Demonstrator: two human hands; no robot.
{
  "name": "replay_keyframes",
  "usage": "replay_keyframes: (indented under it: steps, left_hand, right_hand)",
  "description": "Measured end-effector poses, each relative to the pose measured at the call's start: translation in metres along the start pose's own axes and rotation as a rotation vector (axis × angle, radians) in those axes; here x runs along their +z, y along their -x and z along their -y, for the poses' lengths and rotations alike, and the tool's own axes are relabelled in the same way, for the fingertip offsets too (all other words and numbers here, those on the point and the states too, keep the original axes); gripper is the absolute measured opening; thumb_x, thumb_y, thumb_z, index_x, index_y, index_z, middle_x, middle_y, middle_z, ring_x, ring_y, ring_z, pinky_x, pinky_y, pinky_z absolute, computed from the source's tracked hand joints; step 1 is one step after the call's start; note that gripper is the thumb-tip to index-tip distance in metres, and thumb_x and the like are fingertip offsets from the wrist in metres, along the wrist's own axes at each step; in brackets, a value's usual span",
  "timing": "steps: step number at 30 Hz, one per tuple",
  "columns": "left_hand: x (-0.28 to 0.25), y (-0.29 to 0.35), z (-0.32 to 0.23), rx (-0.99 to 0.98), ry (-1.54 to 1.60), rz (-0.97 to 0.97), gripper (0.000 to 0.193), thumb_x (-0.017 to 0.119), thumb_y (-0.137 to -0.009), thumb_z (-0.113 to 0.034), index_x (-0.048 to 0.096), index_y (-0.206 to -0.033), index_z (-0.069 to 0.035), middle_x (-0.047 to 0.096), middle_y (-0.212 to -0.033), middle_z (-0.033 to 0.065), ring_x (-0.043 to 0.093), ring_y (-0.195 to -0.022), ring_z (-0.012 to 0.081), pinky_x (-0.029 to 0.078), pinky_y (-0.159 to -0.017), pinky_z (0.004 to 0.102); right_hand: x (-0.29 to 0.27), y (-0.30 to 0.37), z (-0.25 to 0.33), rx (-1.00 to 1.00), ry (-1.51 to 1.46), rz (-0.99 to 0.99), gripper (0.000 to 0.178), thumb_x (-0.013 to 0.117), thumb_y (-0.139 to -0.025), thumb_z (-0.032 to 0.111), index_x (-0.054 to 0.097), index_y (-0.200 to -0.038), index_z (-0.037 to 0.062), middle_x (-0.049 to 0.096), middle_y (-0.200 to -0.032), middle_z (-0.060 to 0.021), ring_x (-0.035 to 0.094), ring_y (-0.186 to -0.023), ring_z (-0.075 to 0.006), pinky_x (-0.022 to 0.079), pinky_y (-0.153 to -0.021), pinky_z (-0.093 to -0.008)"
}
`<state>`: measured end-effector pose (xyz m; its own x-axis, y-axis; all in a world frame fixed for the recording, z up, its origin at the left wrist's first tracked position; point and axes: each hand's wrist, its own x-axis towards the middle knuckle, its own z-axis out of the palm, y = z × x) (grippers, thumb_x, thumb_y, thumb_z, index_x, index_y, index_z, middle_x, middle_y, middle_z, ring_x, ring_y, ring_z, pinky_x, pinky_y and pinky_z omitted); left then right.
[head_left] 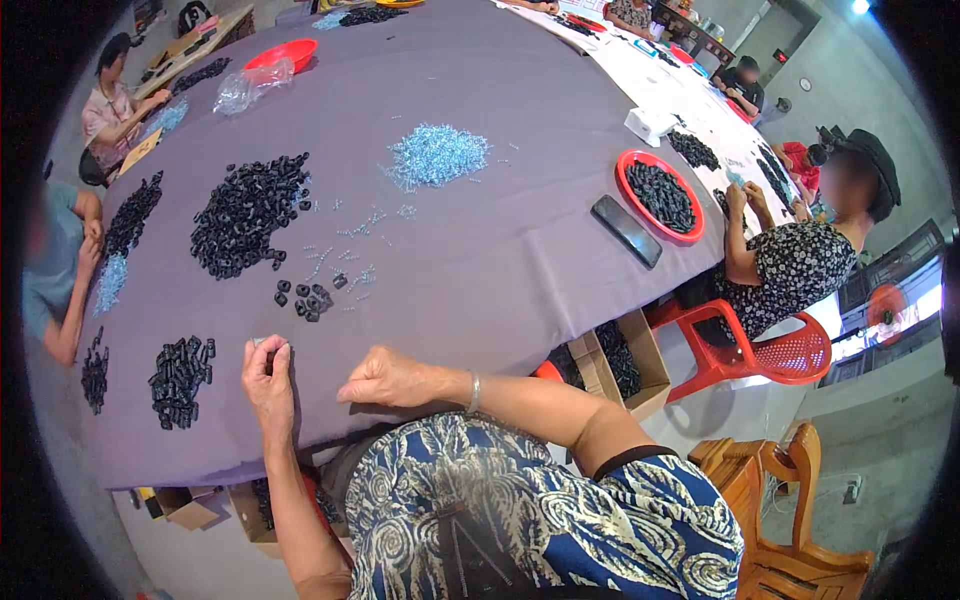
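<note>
From above, the left hand (268, 372) is pinched shut on a small black part (268, 352) at the near edge of the grey-clothed table (520, 250). The right hand (385, 380) rests just beside it, fingers curled; whether it holds anything I cannot tell. A small cluster of parts (305, 298) lies just beyond, the big black pile (248, 212) farther off.

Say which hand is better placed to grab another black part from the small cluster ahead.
Probably left. The left hand is raised just below the small cluster, fingers curled on a small piece. The right hand rests closed, farther right.
</note>
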<state>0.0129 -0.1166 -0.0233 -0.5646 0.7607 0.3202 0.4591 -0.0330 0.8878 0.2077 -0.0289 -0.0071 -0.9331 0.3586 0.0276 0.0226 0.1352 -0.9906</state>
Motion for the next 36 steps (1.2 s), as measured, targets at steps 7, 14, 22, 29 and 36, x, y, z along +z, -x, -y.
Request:
replay_keyframes:
  steps: [7,14,22,29,36]
  left_hand:
    - [-0.003,0.001,-0.005,-0.009,0.020,0.006,0.006,0.061,-0.084,-0.001,0.061,-0.088,0.003,0.048,-0.085,0.0027,0.048,-0.076,0.0111,0.040,-0.065,0.0234]
    - [-0.007,0.004,-0.007,0.031,-0.109,-0.011,0.010,0.060,-0.084,-0.003,0.062,-0.091,0.004,0.052,-0.085,0.0063,0.051,-0.077,0.0151,0.042,-0.068,0.0253]
    - [0.002,-0.002,0.000,-0.004,0.013,-0.047,0.009,0.061,-0.083,-0.004,0.063,-0.089,0.003,0.053,-0.078,0.0040,0.051,-0.068,0.0111,0.043,-0.062,0.0245]
    - [-0.001,0.001,0.001,0.013,0.028,-0.050,0.008,0.062,-0.083,-0.003,0.064,-0.088,0.001,0.049,-0.076,0.0016,0.049,-0.064,0.0088,0.041,-0.058,0.0234]
    - [0.000,0.001,0.005,0.010,0.050,-0.048,0.008,0.062,-0.082,-0.003,0.064,-0.089,0.001,0.049,-0.077,0.0014,0.048,-0.065,0.0087,0.041,-0.058,0.0232]
  right_hand:
    - [0.011,-0.001,-0.010,-0.045,0.041,-0.037,0.035,0.061,-0.088,0.023,0.060,-0.065,-0.0039,0.040,-0.051,0.0018,0.037,-0.052,-0.0053,0.036,-0.047,-0.0287]
    - [0.010,0.001,-0.018,-0.157,0.226,-0.020,0.026,0.058,-0.086,0.021,0.063,-0.071,0.0004,0.052,-0.057,-0.0017,0.047,-0.057,-0.0066,0.041,-0.052,-0.0272]
    - [-0.024,-0.005,0.019,0.136,-0.047,-0.347,0.011,0.057,-0.089,0.012,0.059,-0.082,0.0042,0.052,-0.072,0.0057,0.045,-0.063,-0.0025,0.037,-0.054,-0.0189]
    - [-0.061,-0.048,0.001,-0.022,0.429,-0.484,0.011,0.059,-0.085,0.012,0.062,-0.087,0.0009,0.057,-0.071,-0.0035,0.053,-0.063,-0.0120,0.045,-0.061,-0.0286]
    - [-0.084,-0.079,-0.011,-0.080,0.825,-0.358,0.011,0.060,-0.082,0.013,0.065,-0.089,0.0057,0.059,-0.082,-0.0107,0.059,-0.080,-0.0298,0.047,-0.071,-0.0395]
